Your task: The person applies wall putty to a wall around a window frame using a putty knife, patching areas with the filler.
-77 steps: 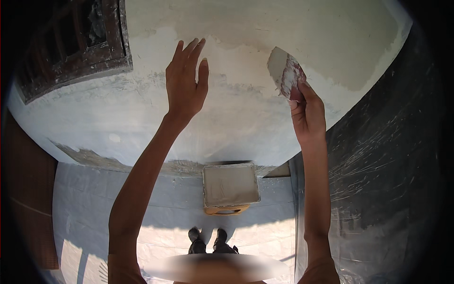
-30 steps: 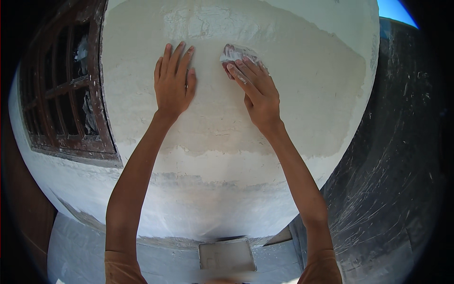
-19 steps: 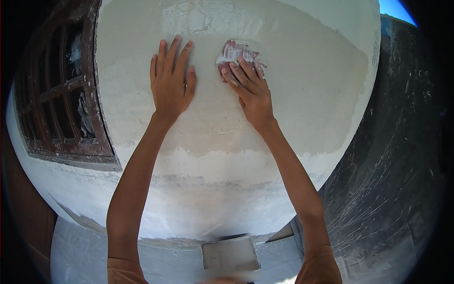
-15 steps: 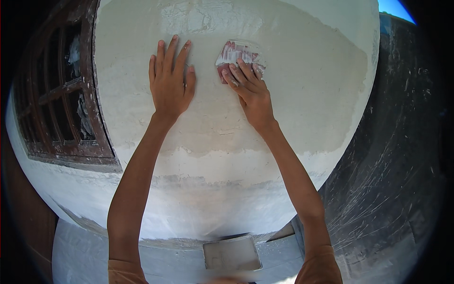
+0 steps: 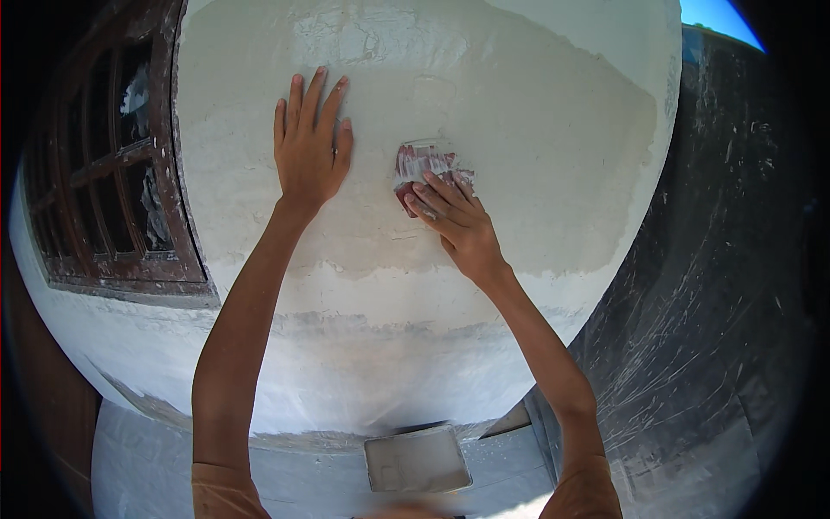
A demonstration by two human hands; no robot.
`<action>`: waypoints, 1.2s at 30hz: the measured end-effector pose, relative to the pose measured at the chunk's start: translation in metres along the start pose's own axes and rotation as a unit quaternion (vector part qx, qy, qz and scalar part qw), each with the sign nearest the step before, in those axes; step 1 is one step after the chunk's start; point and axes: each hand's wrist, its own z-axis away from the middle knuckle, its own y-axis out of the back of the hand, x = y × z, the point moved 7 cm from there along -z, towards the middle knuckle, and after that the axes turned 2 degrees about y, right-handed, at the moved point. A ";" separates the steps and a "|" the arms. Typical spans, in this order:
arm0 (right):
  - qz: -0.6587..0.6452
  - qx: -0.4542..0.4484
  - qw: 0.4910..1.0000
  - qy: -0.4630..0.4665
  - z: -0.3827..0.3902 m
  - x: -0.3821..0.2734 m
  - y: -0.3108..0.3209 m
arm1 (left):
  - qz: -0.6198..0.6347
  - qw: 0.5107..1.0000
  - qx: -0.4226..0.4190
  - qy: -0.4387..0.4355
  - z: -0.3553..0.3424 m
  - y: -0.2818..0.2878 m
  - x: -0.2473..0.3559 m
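My left hand (image 5: 306,156) lies flat against the plastered wall (image 5: 536,173), its fingers spread and nothing in it. To the right and a little lower, my right hand (image 5: 462,227) presses a flat red putty spreader (image 5: 421,162) to the wall. White putty is smeared over the spreader's face and on my fingertips. The thumb and the spreader's lower side are partly hidden beneath the hand. Damp grey-beige putty coats the wall around both hands, with a glossy wet patch above them.
A dark brown wooden window (image 5: 112,164) with several panes is at the left. On the ground below sits a rectangular tray (image 5: 418,463) of pale material. A dark, splattered surface (image 5: 692,285) runs along the right, beyond the wall's edge.
My right hand has slid down the wall with the putty spreader. A faint mark shows where it was above. My left hand keeps its place on the wall.
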 end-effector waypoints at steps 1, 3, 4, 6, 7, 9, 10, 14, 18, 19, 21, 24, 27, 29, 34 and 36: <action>0.020 0.033 0.999 0.022 -0.004 -0.005 0.016 | 0.000 1.000 0.003 0.000 -0.002 0.001 -0.002; 0.044 0.068 0.996 0.045 -0.013 -0.008 0.038 | -0.008 1.000 0.012 -0.011 -0.007 0.003 -0.004; 0.012 0.137 0.990 -0.020 -0.017 0.003 0.054 | -0.008 1.000 0.016 -0.013 -0.012 0.004 -0.005; -0.021 0.206 0.975 -0.082 -0.030 0.019 0.073 | -0.017 0.999 0.029 -0.017 -0.022 0.004 -0.007; -0.073 0.283 0.944 -0.152 -0.037 0.035 0.083 | -0.020 0.999 0.030 -0.018 -0.023 0.005 -0.007; -0.128 0.355 0.900 -0.218 -0.052 0.052 0.090 | -0.025 0.999 0.035 0.006 -0.023 0.005 -0.012; -0.159 0.352 0.886 -0.258 -0.058 0.059 0.090 | -0.025 0.999 0.035 0.005 -0.022 0.005 -0.013; -0.153 0.348 0.884 -0.273 -0.064 0.083 0.076 | -0.007 0.998 0.060 -0.003 -0.022 0.004 -0.009; -0.076 0.340 0.865 -0.361 -0.054 0.087 0.086 | -0.008 0.998 0.055 0.005 -0.018 0.006 -0.013; -0.077 0.339 0.865 -0.360 -0.055 0.089 0.087 | -0.010 0.998 0.055 0.006 -0.019 0.007 -0.013; -0.117 0.444 0.838 -0.296 -0.051 0.085 0.098 | -0.013 0.999 0.047 0.000 -0.019 0.005 -0.010; -0.134 0.386 0.868 -0.281 -0.077 0.079 0.075 | -0.008 0.999 0.052 -0.005 -0.019 0.005 -0.013; -0.105 0.292 0.910 -0.276 -0.093 0.075 0.068 | -0.008 0.998 0.063 -0.004 -0.019 0.007 -0.015; -0.071 0.347 0.886 -0.298 -0.084 0.086 0.084 | -0.009 0.998 0.059 0.003 -0.018 0.008 -0.014; -0.097 0.375 0.886 -0.253 -0.096 0.082 0.084 | 0.002 0.998 0.057 0.006 -0.018 0.006 -0.012; -0.093 0.344 0.896 -0.267 -0.100 0.080 0.076 | 0.002 0.997 0.073 -0.002 -0.018 0.009 -0.016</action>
